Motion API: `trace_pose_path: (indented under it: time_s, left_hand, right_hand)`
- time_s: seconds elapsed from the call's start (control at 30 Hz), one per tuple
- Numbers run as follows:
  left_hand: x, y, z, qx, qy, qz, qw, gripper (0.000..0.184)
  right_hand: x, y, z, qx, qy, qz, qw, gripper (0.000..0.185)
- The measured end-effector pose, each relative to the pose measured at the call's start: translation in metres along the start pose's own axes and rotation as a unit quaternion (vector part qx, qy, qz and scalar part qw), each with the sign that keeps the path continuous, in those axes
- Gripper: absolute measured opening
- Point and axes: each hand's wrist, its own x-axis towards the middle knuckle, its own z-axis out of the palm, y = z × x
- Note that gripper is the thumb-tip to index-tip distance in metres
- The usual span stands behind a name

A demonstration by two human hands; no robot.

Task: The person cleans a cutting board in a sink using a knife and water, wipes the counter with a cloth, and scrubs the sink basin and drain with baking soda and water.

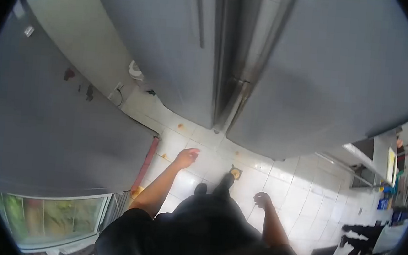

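My left hand (187, 158) hangs in front of my body above the tiled floor, fingers loosely apart, with nothing in it. Lower and to the right, my right hand (262, 199) also hangs free, its fingers loosely bent and apart, and I see nothing in its grasp. Ahead of both hands stand two tall grey cabinet-like units, the left one (171, 53) and the right one (332, 85), with a narrow gap between them. Neither hand touches them. My dark shoe (227, 181) is beside a small floor drain (235, 173).
Another large grey panel (64, 131) with a red edge strip (147, 164) stands at left, above a window (53, 216). White floor tiles (280, 191) carry rusty stains. At far right are a counter (374, 153), crowded shelves and another person's dark-trousered legs (363, 232).
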Motion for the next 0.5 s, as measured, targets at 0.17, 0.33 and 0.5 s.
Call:
trace_pose_path:
  time_s: [0.17, 0.33, 0.5]
  left_hand:
    - [-0.099, -0.134, 0.005, 0.363, -0.085, -0.126, 0.919, 0.019]
    - [-0.104, -0.12, 0.091, 0.104, -0.063, -0.29, 0.949, 0.023]
    - [-0.073, -0.051, 0.267, 0.183, -0.164, -0.301, 0.921, 0.026]
  right_hand:
    - [-0.083, 0.068, 0.034, 0.048, 0.004, 0.08, 0.996, 0.021]
    - [-0.014, 0.219, 0.035, -0.251, -0.057, -0.095, 0.962, 0.024]
    - [-0.095, 0.29, -0.033, -0.272, 0.007, -0.106, 0.956, 0.029]
